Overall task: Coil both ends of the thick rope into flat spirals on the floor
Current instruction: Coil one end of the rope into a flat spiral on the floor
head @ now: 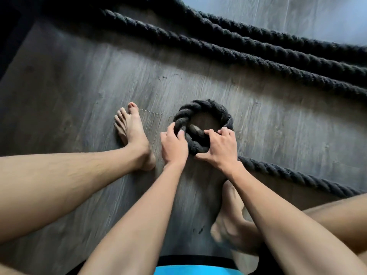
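Observation:
A thick black twisted rope (202, 108) forms one small loop on the grey wood floor (79, 92) in front of me. The rope's end (195, 129) points into the loop's middle. My left hand (173, 144) grips the loop's left side, fingers curled over the rope. My right hand (220, 148) holds the loop's near right part, thumb under and fingers over it. From under my right hand the rope runs away to the right (297, 176).
Three more stretches of the same rope (248, 50) lie diagonally across the floor at the back right. My bare left foot (132, 133) rests left of the loop, my right foot (232, 219) lies just behind it. A dark wall edge (12, 36) borders the far left.

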